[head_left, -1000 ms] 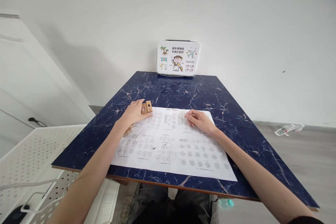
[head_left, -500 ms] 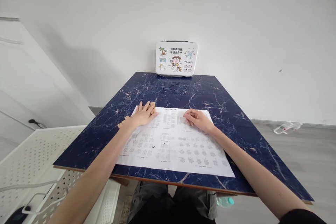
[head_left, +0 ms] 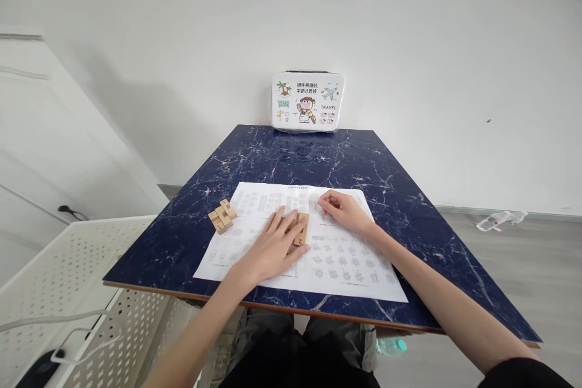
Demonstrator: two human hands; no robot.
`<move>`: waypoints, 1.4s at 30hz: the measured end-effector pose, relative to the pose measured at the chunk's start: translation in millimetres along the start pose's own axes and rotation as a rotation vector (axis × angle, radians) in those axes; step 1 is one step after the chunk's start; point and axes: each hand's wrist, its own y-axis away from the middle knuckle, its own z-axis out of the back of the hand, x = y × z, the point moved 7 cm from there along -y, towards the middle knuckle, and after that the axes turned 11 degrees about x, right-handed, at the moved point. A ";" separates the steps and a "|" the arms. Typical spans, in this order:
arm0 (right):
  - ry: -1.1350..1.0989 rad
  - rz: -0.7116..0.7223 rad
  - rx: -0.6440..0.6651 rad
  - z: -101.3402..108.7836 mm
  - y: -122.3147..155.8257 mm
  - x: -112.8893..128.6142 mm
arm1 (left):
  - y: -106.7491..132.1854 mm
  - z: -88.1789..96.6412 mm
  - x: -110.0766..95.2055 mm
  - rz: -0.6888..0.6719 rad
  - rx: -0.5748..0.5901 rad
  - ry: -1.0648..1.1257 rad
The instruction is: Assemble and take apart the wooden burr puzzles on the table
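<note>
A wooden puzzle block [head_left: 301, 229] with a dark mark on its face lies on the printed sheet [head_left: 339, 291]. My left hand [head_left: 275, 248] covers part of it, with fingers laid over the block and thumb along its near side. On the right half of the sheet rests my right hand [head_left: 343, 207], its fingers loosely curled and no object showing in them. Left of the sheet, at its edge, sits a cluster of interlocked wooden pieces [head_left: 222, 216], touched by neither hand. Rows of small line drawings cover the white paper.
The dark blue marbled table [head_left: 291, 160] carries a white cartoon-printed case [head_left: 308, 102] at its far edge, against the wall. Lower left stands a white perforated rack [head_left: 91, 248] with cables. Plastic bottles [head_left: 500, 220] lie on the floor at right.
My left hand has moved right and nearer to me across the sheet, bringing a wooden block along. The interlocked pieces at left are now uncovered. My right hand stays in place.
</note>
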 end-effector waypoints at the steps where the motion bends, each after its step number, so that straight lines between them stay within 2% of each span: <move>1: 0.034 0.002 0.006 -0.1 1.4 3.1 | 4.8 -1.9 -3.4 0.009 -0.014 0.014; 5: 0.131 0.022 0.064 -3.0 14.2 19.3 | 29.8 -5.5 -5.1 0.062 -0.102 0.084; 8: 0.209 0.039 0.095 -14.9 35.4 37.2 | 47.1 -8.2 2.2 0.136 -0.124 0.133; 11: 0.264 0.033 0.042 -36.3 61.3 55.7 | 56.0 -8.4 6.3 0.178 -0.145 0.173; 14: 0.267 0.061 -0.001 -65.4 83.0 70.9 | 58.9 -6.0 5.3 0.163 -0.186 0.190; 19: 0.353 0.067 -0.096 -92.5 101.5 77.4 | 62.3 -2.9 5.6 0.137 -0.238 0.221; 26: 0.443 0.103 -0.070 -97.6 102.3 79.7 | 63.6 2.2 3.1 0.124 -0.289 0.221; 36: 0.337 0.095 -0.134 -88.8 107.0 86.3 | 69.0 2.5 8.4 0.190 -0.312 0.345; 42: 0.300 0.032 -0.168 -86.4 109.0 82.5 | 70.7 4.4 13.1 0.213 -0.357 0.328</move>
